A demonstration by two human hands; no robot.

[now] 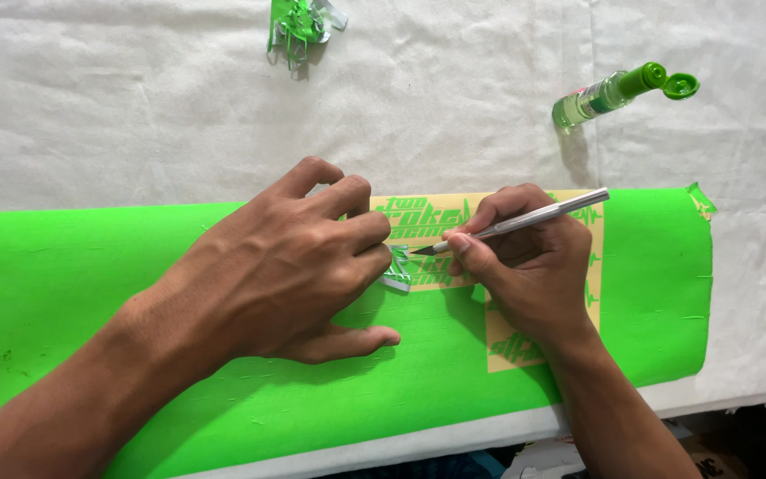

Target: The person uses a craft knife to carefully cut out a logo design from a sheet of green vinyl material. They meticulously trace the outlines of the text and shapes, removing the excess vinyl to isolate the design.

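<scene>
With the right hand pinching a craft knife over the green vinyl sheet, its tip seemingly just at three o'clock of the flat-pressing left hand's fingertips, a slip could nick them.

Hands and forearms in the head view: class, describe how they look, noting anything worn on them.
Both the left hand and the right hand are bare: no gloves, rings, watch or wristband in view. Both forearms are uncovered right to the frame edge, with no sleeve visible. Fingernails are short and unpainted.
</scene>
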